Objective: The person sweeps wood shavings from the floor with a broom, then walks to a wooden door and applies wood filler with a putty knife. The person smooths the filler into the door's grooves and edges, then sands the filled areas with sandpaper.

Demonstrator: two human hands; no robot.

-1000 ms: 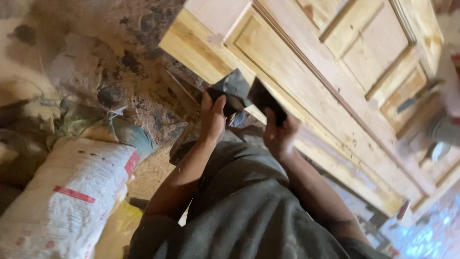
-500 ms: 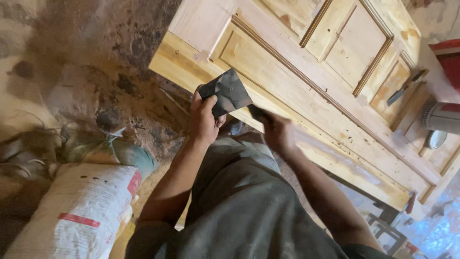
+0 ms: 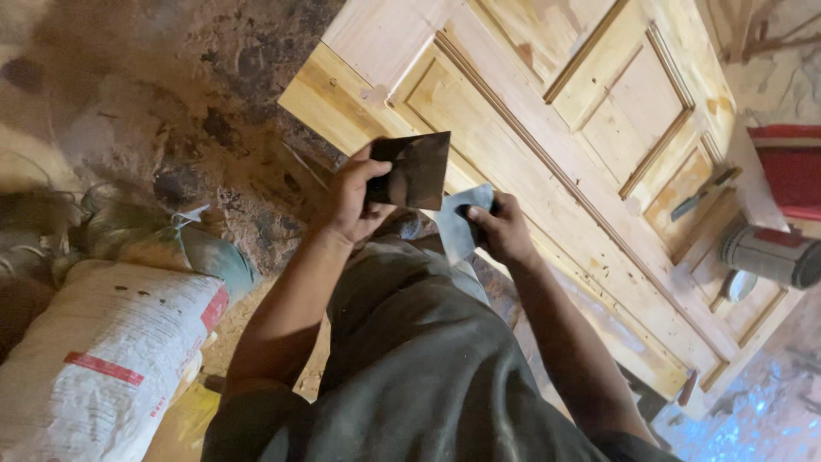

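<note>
The dark square scraper blade (image 3: 410, 171) is in my left hand (image 3: 355, 201), held up flat-face toward me just over the near edge of the wooden door (image 3: 547, 145). It is close to square, so its long axis is hard to tell; its top edge runs slightly uphill to the right, and the free side points right, toward the door's panels. My left fingers (image 3: 376, 167) are pinching its left edge, thumb on the face I can see, the rest behind it.

Just below and right of the blade, my right hand (image 3: 500, 231) grips a second, paler grey blade (image 3: 457, 222), which points left toward the first one. My right fingers are curled and pressed together over its right part. The two blades are near each other; whether they touch I cannot tell.

Beyond both hands the door lies on a slant, its long axis running from upper left to lower right. On the door's far right end lies a small tool (image 3: 705, 192), with a grey cylinder (image 3: 765, 252) and a red box (image 3: 791, 167) beside it. Left of the door is dusty floor (image 3: 171, 103), and near my left elbow a white sack (image 3: 94, 359).
</note>
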